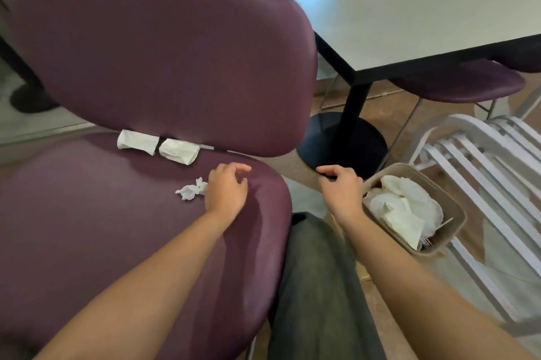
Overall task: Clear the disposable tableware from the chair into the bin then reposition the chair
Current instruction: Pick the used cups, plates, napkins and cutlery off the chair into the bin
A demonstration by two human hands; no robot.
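Note:
A purple padded chair [87, 228] fills the left of the view. Two folded white napkins [137, 142] [179, 151] lie where seat meets backrest. A crumpled white tissue [191, 189] sits mid-seat. My left hand [227, 188] hovers over the seat just right of the tissue, fingers loosely curled, holding nothing. My right hand [341, 187] hangs beside the chair's right edge, fingers relaxed and empty. To its right stands a tan bin [456, 228] holding white paper plates, napkins and a fork.
A white table [424, 14] on a black pedestal base [342, 143] stands behind the bin. White slatted chairs [491, 172] lie stacked at the right. Another purple seat [462, 83] is tucked under the table. My trouser leg [316, 286] is between chair and bin.

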